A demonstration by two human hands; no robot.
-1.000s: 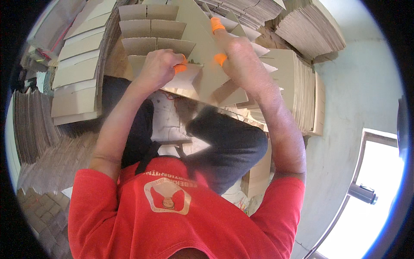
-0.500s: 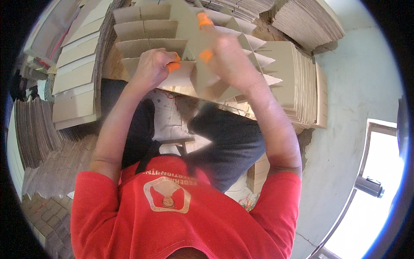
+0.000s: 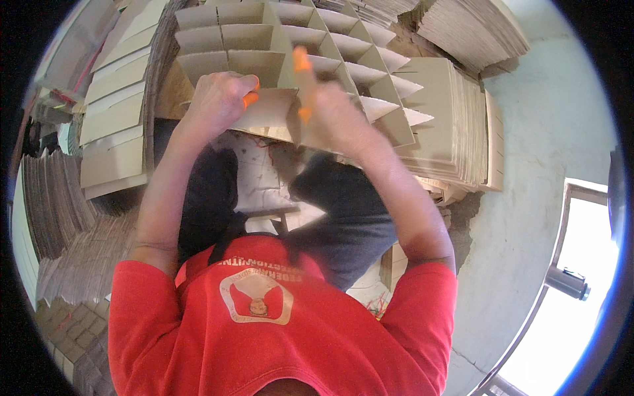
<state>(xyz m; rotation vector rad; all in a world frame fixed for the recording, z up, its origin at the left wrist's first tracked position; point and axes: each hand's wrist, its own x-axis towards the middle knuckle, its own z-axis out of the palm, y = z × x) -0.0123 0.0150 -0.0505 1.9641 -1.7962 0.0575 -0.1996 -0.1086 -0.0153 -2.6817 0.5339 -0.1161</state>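
Note:
A cardboard divider grid [image 3: 317,53] of crossed grey-brown strips stands above my lap, its cells open upward. My left hand [image 3: 221,99] is closed at the grid's near left, pinching the end of a cardboard cross strip [image 3: 267,109]. Orange covers wrap its thumb and finger tips. My right hand [image 3: 333,115], blurred by motion, is at the near middle of the grid, beside a lengthwise strip [image 3: 294,72]. Its orange-covered index finger points away from me and the thumb lies nearer; the other fingers are hidden, so its grip is unclear.
Slotted cardboard sheets [image 3: 115,99] are stacked at the left, with another upright bundle [image 3: 56,204] below them. On the right a thick cardboard stack [image 3: 436,125] stands by the pale wall [image 3: 548,119]. One more stack [image 3: 469,33] lies at the far right.
Both hands have moved left, the right also toward me. The grid has shifted slightly away, and more of its right-hand cells now show.

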